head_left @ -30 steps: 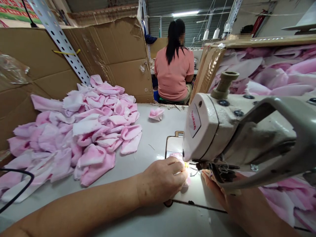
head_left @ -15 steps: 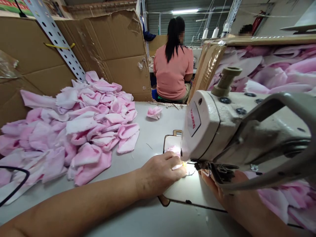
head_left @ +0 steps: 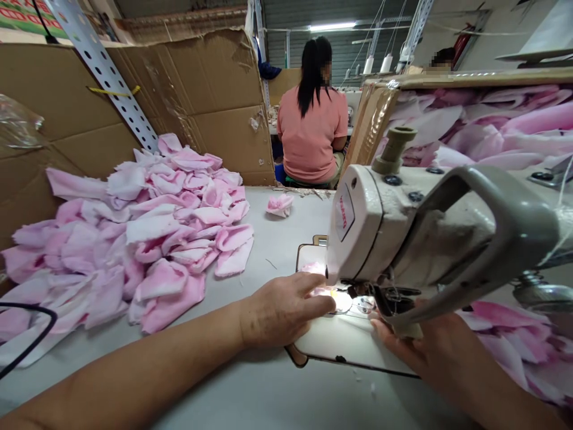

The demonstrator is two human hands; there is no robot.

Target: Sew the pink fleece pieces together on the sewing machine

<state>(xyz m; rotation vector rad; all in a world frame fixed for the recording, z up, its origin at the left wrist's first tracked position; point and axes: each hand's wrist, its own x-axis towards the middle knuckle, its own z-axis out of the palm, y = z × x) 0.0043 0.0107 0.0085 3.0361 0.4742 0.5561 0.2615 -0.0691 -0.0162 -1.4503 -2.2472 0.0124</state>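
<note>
The left hand [head_left: 282, 310] lies flat and open, fingers pressing a pink fabric piece [head_left: 312, 267] onto the sewing machine bed [head_left: 344, 340] (part hidden behind the machine head [head_left: 358, 233]). The right hand [head_left: 414, 349], loosely open, grips nothing visible, just beside the presser foot [head_left: 387, 297].
</note>
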